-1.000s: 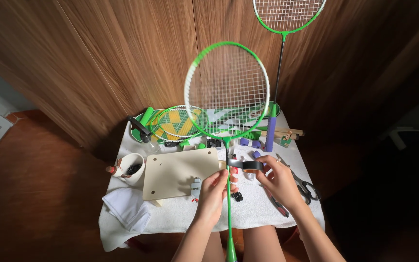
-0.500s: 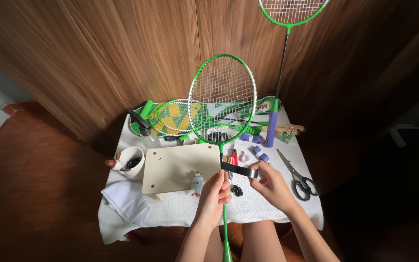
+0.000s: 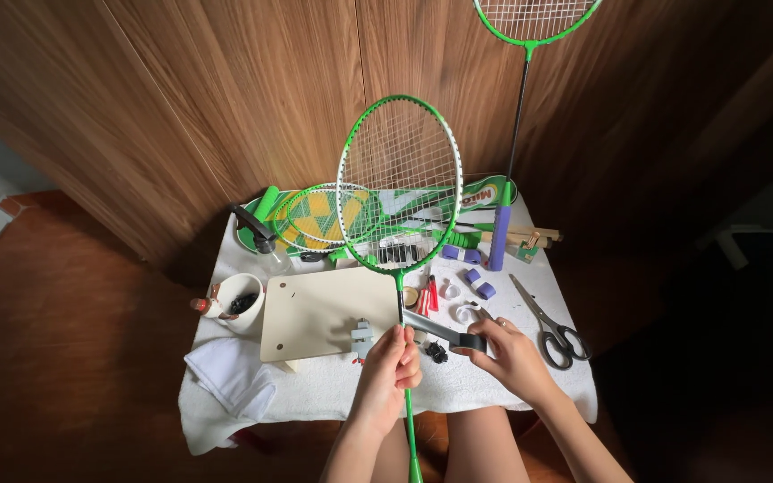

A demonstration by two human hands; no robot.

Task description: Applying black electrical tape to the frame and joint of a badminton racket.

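The fingers of the left hand point(image 3: 393, 362) pinch the thin shaft of the green racket point(image 3: 402, 183), probably to keep it steady. The fingers of the right hand point(image 3: 510, 356) close on a roll of black tape point(image 3: 469, 341); its strip point(image 3: 427, 326) stretches to the shaft, held tight. The racket stands above the desk point(image 3: 494, 380), long axis almost vertical in the view, head pointing away to the wooden wall point(image 3: 181, 107), handle toward the person. Scissors point(image 3: 552, 324) lie near the right hand

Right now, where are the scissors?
In the head view, the scissors lie on the right side of the white-covered table, just right of the right hand.
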